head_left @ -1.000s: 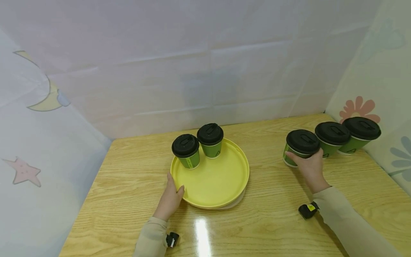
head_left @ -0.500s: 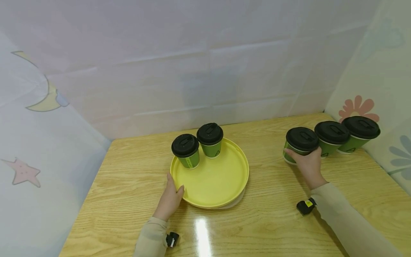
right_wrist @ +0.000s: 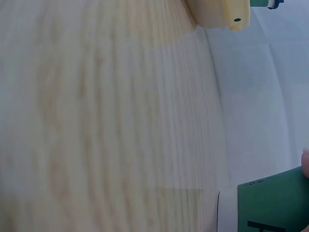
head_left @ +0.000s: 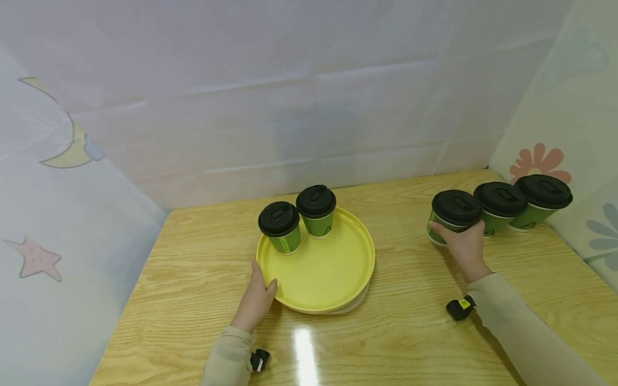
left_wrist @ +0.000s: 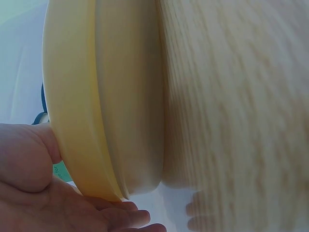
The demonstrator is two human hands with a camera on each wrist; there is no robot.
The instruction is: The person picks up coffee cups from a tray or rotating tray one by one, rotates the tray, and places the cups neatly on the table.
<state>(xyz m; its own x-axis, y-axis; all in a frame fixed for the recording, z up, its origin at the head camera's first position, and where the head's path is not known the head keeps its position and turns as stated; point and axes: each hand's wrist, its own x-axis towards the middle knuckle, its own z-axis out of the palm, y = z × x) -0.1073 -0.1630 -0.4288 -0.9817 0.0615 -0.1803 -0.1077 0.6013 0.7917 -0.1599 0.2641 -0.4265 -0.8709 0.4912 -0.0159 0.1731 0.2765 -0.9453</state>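
In the head view my right hand (head_left: 464,247) grips a green paper cup with a black lid (head_left: 456,208), thumb on its left side. That cup stands upright at the left end of a row of three, close beside the middle cup (head_left: 500,199). In the right wrist view only the lower part of the held cup (right_wrist: 273,203) and a bit of a finger show. My left hand (head_left: 256,300) holds the near left rim of a round yellow tray (head_left: 328,273), its fingers along the outer wall (left_wrist: 72,96). Two lidded cups (head_left: 279,228) (head_left: 316,212) stand on the tray's back left.
A third cup (head_left: 543,198) ends the row near the right wall. Under the tray is a pale round base (head_left: 354,304). The wooden table (head_left: 203,257) meets a back wall (head_left: 309,123) hung with pale sheeting.
My right hand and its cup have shifted slightly toward the back of the table. The left hand, the tray and the other cups have stayed in place.
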